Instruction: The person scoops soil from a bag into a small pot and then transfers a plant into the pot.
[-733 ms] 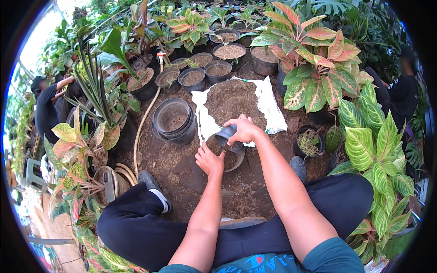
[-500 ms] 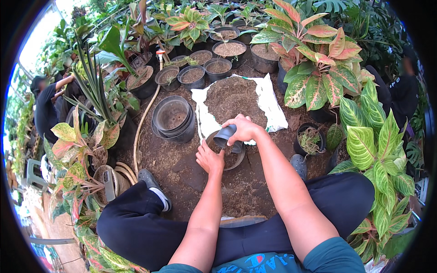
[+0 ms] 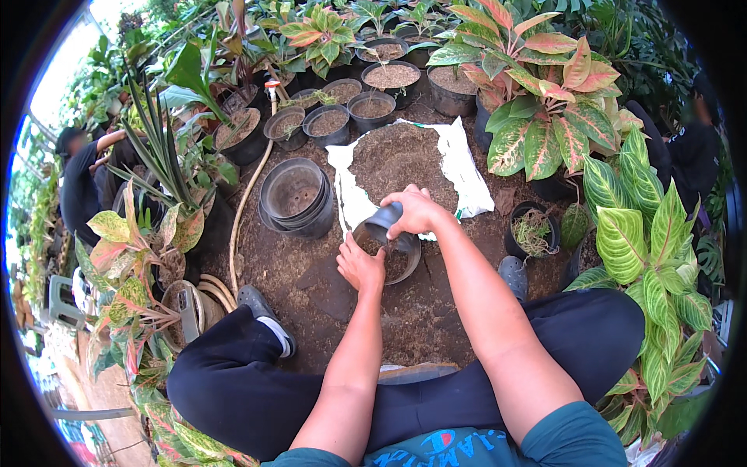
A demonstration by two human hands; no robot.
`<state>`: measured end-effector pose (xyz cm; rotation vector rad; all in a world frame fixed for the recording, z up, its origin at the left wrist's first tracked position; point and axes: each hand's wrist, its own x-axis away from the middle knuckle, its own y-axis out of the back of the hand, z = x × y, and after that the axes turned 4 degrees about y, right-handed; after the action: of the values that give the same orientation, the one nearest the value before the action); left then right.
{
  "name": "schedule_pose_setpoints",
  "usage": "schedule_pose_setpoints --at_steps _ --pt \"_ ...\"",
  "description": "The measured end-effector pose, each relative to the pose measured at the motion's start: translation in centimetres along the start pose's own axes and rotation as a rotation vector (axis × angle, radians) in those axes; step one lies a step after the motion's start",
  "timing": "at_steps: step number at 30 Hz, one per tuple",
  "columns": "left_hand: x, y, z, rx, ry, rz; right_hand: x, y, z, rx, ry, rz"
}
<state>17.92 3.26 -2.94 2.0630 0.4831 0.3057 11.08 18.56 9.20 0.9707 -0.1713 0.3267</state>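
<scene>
My right hand (image 3: 416, 212) grips a small dark plant pot (image 3: 382, 221), tipped over a larger round pot (image 3: 405, 268) on the ground between my legs. My left hand (image 3: 361, 265) holds the left rim of that larger pot, thumb at the inner side and fingers outside. The inside of the larger pot is partly hidden by my hands and the small pot. Just beyond my hands lies an opened white sack (image 3: 470, 191) with a mound of dark brown soil (image 3: 397, 167) on it.
Left of the sack stands a stack of black pots (image 3: 296, 198). A hose (image 3: 247, 194) runs along the left. Soil-filled pots (image 3: 327, 124) line the back. Leafy plants (image 3: 652, 257) crowd both sides, and a pot with stringy growth (image 3: 532, 233) sits right. Two people are at the sides.
The small pot and my right hand have shifted slightly up and left, with the pot's tilt changed. My left hand stays at the larger pot's rim.
</scene>
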Motion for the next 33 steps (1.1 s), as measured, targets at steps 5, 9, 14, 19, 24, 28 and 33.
schedule_pose_setpoints --at_steps 5,9,14,19,24,28,33 --pt "0.0 0.0 -0.1 -0.011 0.002 0.011 0.1 0.1 1.1 0.114 -0.016 0.051" --pt "0.0 0.1 -0.2 -0.032 0.024 0.030 0.4 -0.4 1.7 0.035 -0.059 -0.063" --pt "-0.1 0.0 -0.1 -0.038 0.020 0.023 0.4 -1.0 2.5 0.039 -0.091 -0.091" --pt "-0.1 0.0 -0.1 -0.028 0.019 0.023 -0.1 -1.7 2.3 0.111 -0.012 -0.070" --pt "-0.2 -0.1 -0.2 -0.007 0.025 0.020 -0.2 -2.4 2.3 0.122 0.019 -0.043" --pt "-0.2 -0.3 0.0 0.003 0.012 0.009 -0.3 -2.8 2.2 0.054 -0.011 -0.115" --pt "-0.1 -0.7 0.5 0.033 -0.016 -0.040 -0.9 -2.8 1.1 -0.072 -0.027 -0.174"
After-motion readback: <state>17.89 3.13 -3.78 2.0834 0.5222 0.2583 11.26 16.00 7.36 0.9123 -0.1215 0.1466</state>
